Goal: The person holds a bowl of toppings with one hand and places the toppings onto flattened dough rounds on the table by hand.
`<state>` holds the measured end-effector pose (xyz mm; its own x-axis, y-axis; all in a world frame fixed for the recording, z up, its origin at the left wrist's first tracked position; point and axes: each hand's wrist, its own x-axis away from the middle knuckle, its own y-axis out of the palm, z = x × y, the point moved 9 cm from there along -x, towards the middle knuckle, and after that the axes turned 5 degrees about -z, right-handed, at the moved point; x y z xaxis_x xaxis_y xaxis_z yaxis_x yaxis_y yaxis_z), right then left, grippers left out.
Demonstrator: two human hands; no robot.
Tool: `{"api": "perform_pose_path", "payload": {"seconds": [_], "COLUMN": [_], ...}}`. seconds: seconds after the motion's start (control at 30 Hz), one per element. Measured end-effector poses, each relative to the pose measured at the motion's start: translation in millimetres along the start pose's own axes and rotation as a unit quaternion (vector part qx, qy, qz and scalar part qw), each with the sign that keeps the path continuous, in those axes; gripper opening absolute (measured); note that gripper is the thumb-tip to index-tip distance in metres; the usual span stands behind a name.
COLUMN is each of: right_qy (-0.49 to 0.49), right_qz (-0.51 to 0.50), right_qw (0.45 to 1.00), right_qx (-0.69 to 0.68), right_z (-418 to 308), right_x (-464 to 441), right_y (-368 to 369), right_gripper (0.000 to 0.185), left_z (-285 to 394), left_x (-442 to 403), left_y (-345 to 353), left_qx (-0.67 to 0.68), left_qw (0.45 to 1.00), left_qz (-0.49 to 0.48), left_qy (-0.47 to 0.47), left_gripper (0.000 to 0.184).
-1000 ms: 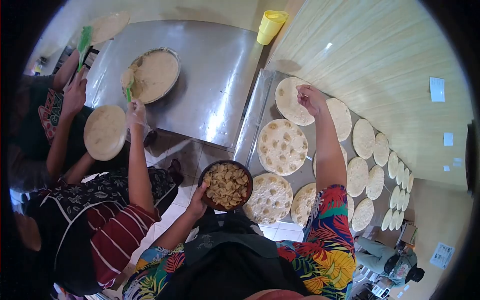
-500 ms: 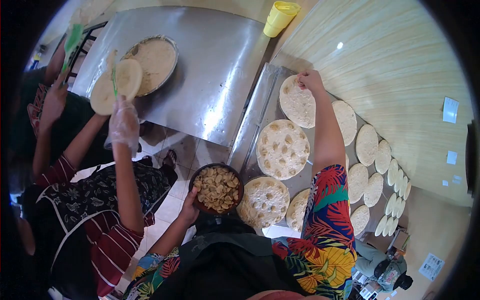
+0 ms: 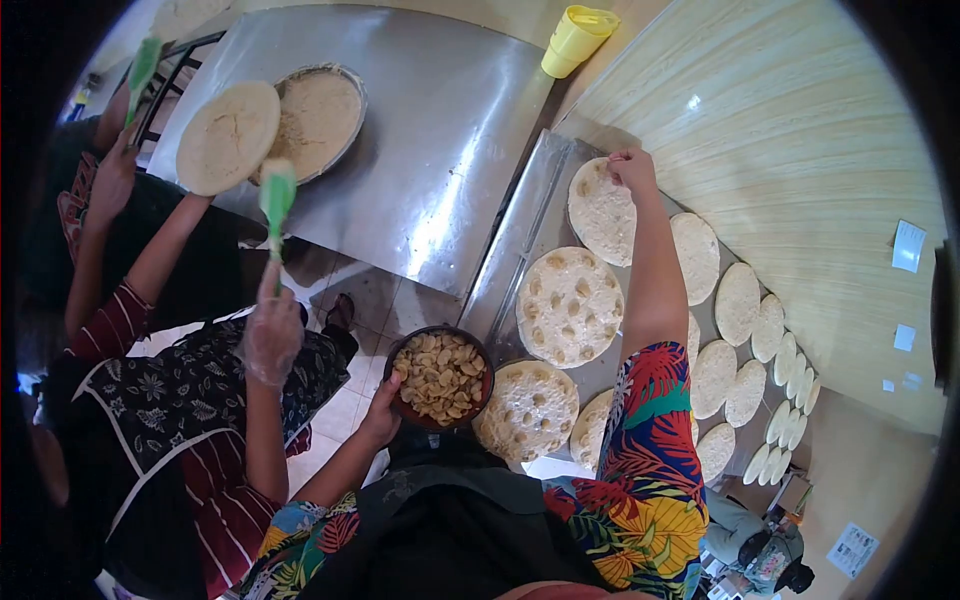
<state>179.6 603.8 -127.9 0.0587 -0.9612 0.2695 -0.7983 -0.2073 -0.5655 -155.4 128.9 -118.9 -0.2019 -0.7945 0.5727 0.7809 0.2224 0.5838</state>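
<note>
Brown, dark-rimmed bowl [image 3: 489,372], heaped with pale slices [image 3: 440,378], is gripped at its left side by the left hand [image 3: 382,410] and held low in front of the apron, beside the nearest dough round [image 3: 526,410]. Farther up, the fingers of the right hand [image 3: 633,170] are drawn together at the upper edge of the farthest dough round [image 3: 600,218]; whether a slice is pinched there cannot be told at this size. Over the last second, that hand has been shifted from the round's right side to this edge, so a different part is now being attended to. Fewer pieces are seen on it than on the middle dough round [image 3: 570,308]. All three are laid on a metal surface [image 3: 545,230].

To the left, a green spatula [image 3: 276,205] has been lifted clear of a flat round [image 3: 228,140] by a co-worker's gloved hand [image 3: 272,338], near a steel table [image 3: 450,130].
</note>
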Motion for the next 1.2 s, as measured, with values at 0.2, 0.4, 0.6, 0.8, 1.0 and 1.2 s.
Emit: {"api": "perform_pose_path", "payload": {"seconds": [0.2, 0.4, 0.6, 0.8, 1.0, 1.2], "right_qy": [0.051, 0.044, -0.071, -0.108, -0.069, 0.031], "right_qz": [-0.051, -0.003, 0.051, 0.142, 0.117, 0.053], "right_qw": [0.959, 0.965, 0.995, 0.944, 0.991, 0.967], "right_qx": [-0.272, -0.26, 0.054, 0.276, 0.002, -0.248], "right_z": [11, 6, -19, -50, -11, 11], "right_x": [18, 22, 25, 36, 19, 31], "right_y": [-7, -20, -12, 0, -31, -39], "right_gripper": [0.016, 0.018, 0.015, 0.017, 0.015, 0.011], "left_z": [1, 0, -3, -12, -13, -17], "left_x": [-3, -4, -4, 0, 3, 1], "left_y": [4, 9, 16, 12, 12, 8], "left_qx": [-0.005, -0.008, -0.005, 0.003, -0.009, 0.002], "left_qw": [1.0, 1.0, 1.0, 1.0, 1.0, 1.0], "left_qz": [-0.004, 0.0, -0.002, -0.005, -0.016, -0.012], "left_qy": [0.001, -0.004, -0.002, -0.009, -0.006, 0.017], "left_gripper": [0.069, 0.066, 0.065, 0.067, 0.067, 0.067]}}
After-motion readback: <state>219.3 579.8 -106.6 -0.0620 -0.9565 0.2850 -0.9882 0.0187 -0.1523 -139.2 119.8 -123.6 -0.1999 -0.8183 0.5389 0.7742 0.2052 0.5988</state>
